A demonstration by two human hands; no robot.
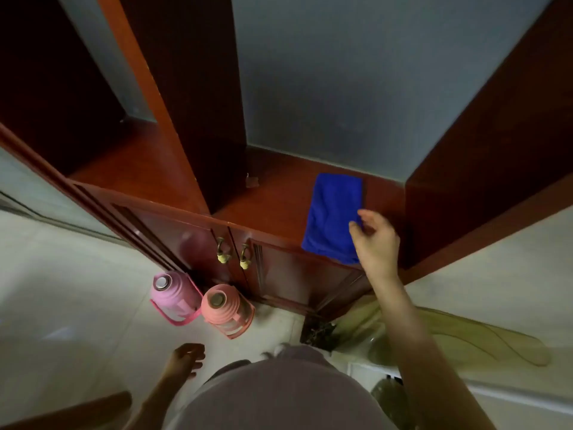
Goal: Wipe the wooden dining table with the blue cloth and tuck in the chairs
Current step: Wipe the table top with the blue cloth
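Observation:
A folded blue cloth (333, 212) lies on the ledge of a dark red wooden cabinet (279, 193), its near end hanging slightly over the front edge. My right hand (375, 240) reaches over the cloth's right near corner, fingers loosely spread, fingertips at the cloth's edge; no grip shows. Low beside my body hangs my left hand (186, 358), fingers loosely curled and holding nothing. The dining table and chairs are out of view.
Two thermos flasks stand on the pale tiled floor against the cabinet doors, a pink flask (173, 297) and a salmon flask (226, 308). Brass handles (232, 254) stick out from the doors. An olive glass-like object (465, 339) lies at lower right.

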